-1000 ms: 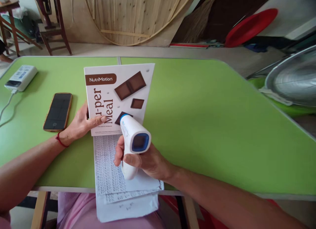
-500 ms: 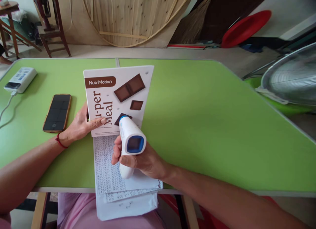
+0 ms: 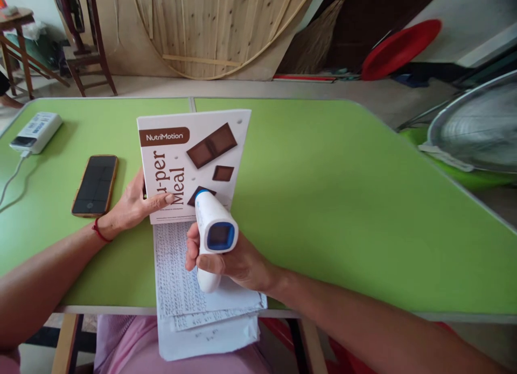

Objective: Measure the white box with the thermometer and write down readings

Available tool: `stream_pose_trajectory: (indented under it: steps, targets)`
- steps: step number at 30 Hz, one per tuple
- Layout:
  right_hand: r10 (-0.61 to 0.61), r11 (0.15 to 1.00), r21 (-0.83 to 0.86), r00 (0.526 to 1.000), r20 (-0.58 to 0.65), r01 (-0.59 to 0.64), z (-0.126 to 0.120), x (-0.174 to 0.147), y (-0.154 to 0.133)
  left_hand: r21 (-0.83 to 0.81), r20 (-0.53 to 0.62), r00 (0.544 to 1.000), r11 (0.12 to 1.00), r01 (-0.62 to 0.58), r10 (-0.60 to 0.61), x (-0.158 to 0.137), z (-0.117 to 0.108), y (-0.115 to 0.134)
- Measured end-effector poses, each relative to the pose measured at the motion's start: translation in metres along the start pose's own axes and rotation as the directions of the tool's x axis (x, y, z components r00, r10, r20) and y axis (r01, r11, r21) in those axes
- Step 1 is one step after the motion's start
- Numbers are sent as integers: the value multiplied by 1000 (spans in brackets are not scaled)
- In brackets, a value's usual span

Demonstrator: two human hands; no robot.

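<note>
My left hand (image 3: 135,204) grips the lower left side of a white NutriMotion box (image 3: 214,172) printed with brown chocolate pieces. The thumb lies across its front; the other fingers are hidden behind. The box is tilted up, its front facing me. My right hand (image 3: 238,258) is wrapped around the handle of a white and blue infrared thermometer (image 3: 213,215). Its nose points at the lower part of the box front, and its screen (image 3: 220,236), facing me, looks dark. Handwritten paper sheets (image 3: 173,277) lie beneath, hanging over the table's near edge.
A phone (image 3: 95,184) in an orange-brown case and a white power bank (image 3: 36,132) with a cable lie on the green table (image 3: 343,212) at left. Beyond it stand a wooden chair (image 3: 86,51) and a red round basin (image 3: 402,48). A metal pan (image 3: 480,126) sits at right.
Almost nothing differs. The view has shifted very slightly; both hands keep the box and the thermometer in the same places.
</note>
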State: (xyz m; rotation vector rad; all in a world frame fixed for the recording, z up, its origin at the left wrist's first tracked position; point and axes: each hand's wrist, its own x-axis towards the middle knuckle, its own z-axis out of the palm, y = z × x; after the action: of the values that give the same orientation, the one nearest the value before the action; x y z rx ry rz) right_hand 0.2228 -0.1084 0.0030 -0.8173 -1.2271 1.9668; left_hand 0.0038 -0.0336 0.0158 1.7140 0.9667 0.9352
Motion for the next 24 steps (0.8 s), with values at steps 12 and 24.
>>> stream_pose_trajectory:
  steps: [12, 24]
  targets:
    - [9, 1000, 29, 1000, 2, -9, 0, -1, 4, -38, 5, 999, 998, 46, -46, 0, -1, -1]
    - [-9, 1000, 8, 1000, 13, 9, -1, 2, 3, -30, 3, 1000, 999, 29, -29, -1, -2, -2]
